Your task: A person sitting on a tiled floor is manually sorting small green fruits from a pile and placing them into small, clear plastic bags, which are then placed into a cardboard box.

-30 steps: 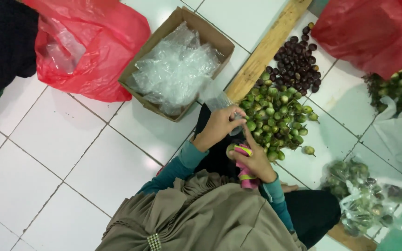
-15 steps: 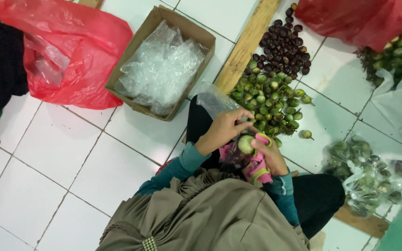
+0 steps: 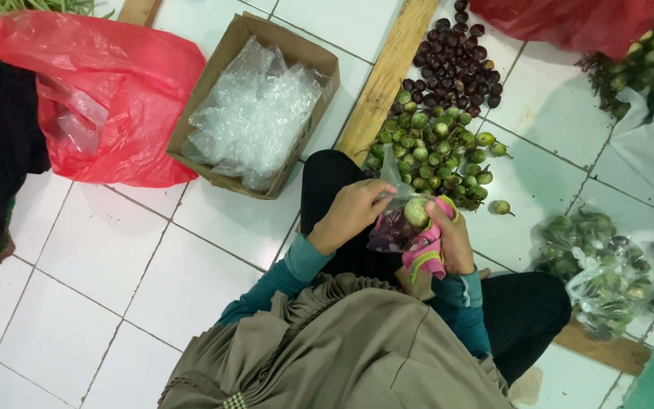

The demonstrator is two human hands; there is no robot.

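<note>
White-tiled floor (image 3: 213,227) — bagging small round green eggplants.
Left hand (image 3: 348,213) grips the clear plastic bag (image 3: 389,227); right hand (image 3: 448,236) pinches one green eggplant (image 3: 416,211) — best keep the mouth wide.

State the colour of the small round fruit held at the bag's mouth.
Pale green fruit, seen best in the head view.

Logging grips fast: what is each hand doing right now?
Left hand: closed on the clear plastic bag.
Right hand: holding a small green eggplant and pink cloth.

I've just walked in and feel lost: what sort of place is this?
Probably a produce packing spot, perhaps at a market or in a home. Loose green eggplants and dark fruits are heaped on a tiled floor, beside a box of clear bags and already filled bags.
</note>
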